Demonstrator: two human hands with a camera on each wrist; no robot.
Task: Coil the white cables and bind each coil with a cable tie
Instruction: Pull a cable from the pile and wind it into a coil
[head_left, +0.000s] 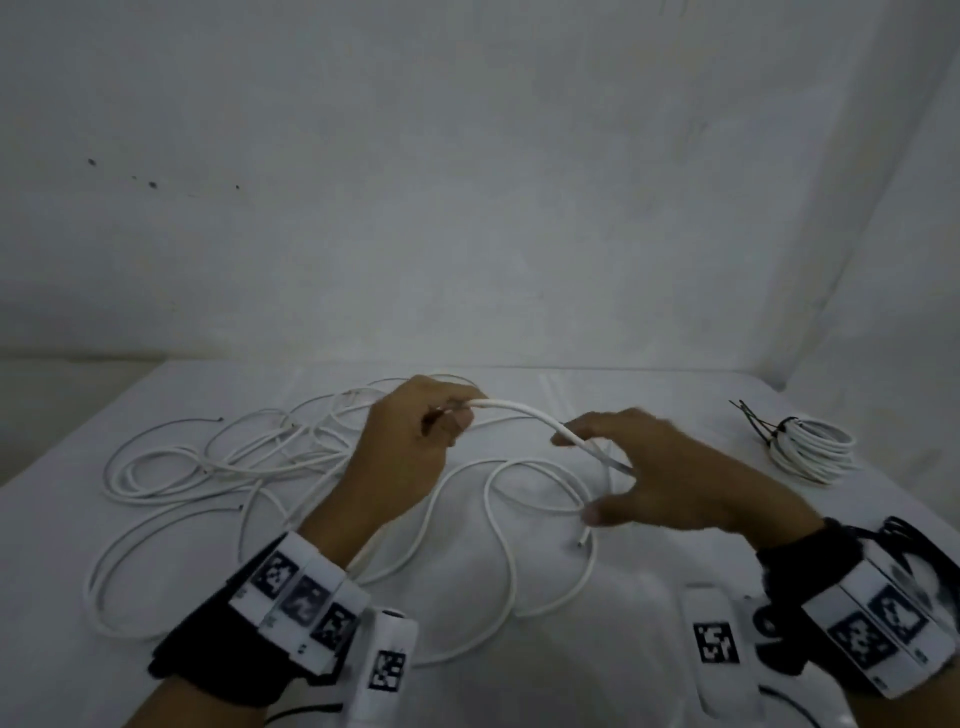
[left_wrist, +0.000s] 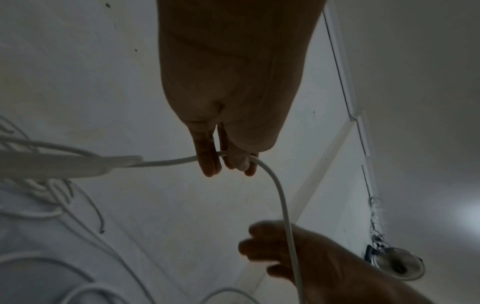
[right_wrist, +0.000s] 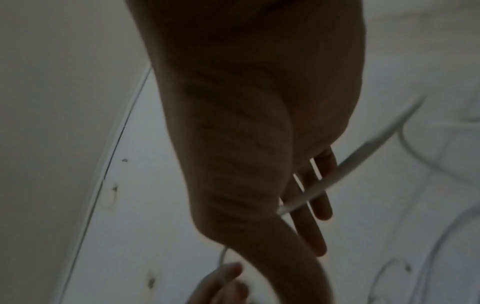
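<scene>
My left hand (head_left: 457, 415) is raised over the middle of the table and pinches a white cable (head_left: 524, 413) in its curled fingers (left_wrist: 207, 160). From there the cable arcs right and down across my right hand (head_left: 587, 475). That hand's fingers (right_wrist: 311, 216) are straight and spread, and the cable (right_wrist: 363, 152) lies over them without being gripped. Below the hands the same cable loops loosely on the cloth, and a bare end (head_left: 582, 543) lies near my right thumb. More loose white cables (head_left: 218, 457) sprawl in a tangle to the left.
A bound white coil (head_left: 810, 447) with dark tie ends (head_left: 753, 418) sticking out lies at the far right of the table (head_left: 675, 561), which has a white cloth on it. A pale wall stands close behind and on the right.
</scene>
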